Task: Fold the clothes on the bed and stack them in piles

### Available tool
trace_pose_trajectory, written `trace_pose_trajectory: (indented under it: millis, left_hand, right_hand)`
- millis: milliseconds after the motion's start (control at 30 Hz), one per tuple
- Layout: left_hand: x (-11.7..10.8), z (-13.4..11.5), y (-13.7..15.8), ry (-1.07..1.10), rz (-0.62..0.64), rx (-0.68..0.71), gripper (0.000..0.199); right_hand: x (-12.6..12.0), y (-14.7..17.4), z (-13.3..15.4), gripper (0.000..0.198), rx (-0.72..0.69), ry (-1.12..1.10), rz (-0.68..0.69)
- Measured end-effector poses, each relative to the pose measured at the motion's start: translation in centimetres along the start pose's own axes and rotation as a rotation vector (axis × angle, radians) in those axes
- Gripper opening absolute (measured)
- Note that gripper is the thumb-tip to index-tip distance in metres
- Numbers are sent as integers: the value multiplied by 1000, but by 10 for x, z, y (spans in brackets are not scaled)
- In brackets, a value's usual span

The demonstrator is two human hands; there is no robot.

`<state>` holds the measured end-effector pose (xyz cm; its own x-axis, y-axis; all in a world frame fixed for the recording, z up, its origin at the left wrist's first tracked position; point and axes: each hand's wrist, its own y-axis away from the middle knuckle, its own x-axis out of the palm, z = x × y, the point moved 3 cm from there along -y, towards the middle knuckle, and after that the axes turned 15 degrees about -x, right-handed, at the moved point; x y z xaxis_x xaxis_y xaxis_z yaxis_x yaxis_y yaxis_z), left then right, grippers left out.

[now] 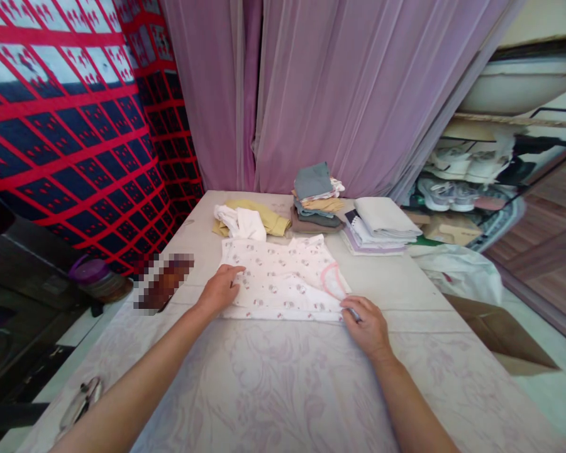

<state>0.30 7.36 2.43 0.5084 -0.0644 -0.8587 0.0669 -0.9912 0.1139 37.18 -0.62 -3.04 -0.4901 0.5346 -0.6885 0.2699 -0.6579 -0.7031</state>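
Observation:
A small white shirt (273,270) with little printed figures and pink neckline trim lies spread sideways on the cloth-covered table (273,384). On its left edge rests my left hand (221,289), with thumb and forefinger apart on the fabric. My right hand (368,324) pinches the shirt's near right corner, just below the pink trim. The fingertips under that hand are partly hidden. Right behind the shirt, a crumpled white garment (245,223) lies over a mustard-yellow one (276,220).
Behind stand a stack of folded dark and coloured clothes (315,201) and a pile of folded white cloths (382,223). Glasses (82,402) lie at the near left, below a blurred-out object (165,283). A purple curtain (349,88) hangs behind; a shoe rack (466,163) and cardboard box (500,333) are right.

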Motion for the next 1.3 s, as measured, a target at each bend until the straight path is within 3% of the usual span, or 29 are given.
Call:
trace_pose_trajectory:
  millis: [167,300,500,733,867,967,1033,1133,1233,1300]
  left_hand:
    - [-14,11,7,135,32,-30,47]
    - [-4,23,10,169,74,1,46]
    - [10,27,16,153,6,150,38]
    - [13,25,19,65,-52,228,32]
    - [14,18,33,-38,-173,307,31]
    - [28,7,52,-121,-140,367,36]
    - [43,-1,63,-183,-70,423,42]
    - [60,-9,73,-256,10,482,53]
    - [65,-10,72,-294,67,497,56]
    - [64,-7,70,-302,98,508,56]
  right_hand:
    - [-5,6,4,18,43,-5,-22]
    - [-6,6,6,21,54,-14,-5]
    - [-13,1,16,24,50,11,27]
    - [-13,2,19,24,20,30,82]
    - [-17,-3,22,21,13,26,69]
    - [-15,-22,32,23,50,54,29]
    - [-5,-40,45,29,22,46,88]
    - [22,-58,65,39,-78,7,295]
    - [47,-52,73,44,-111,26,463]
    - [57,-41,71,44,-92,54,499]
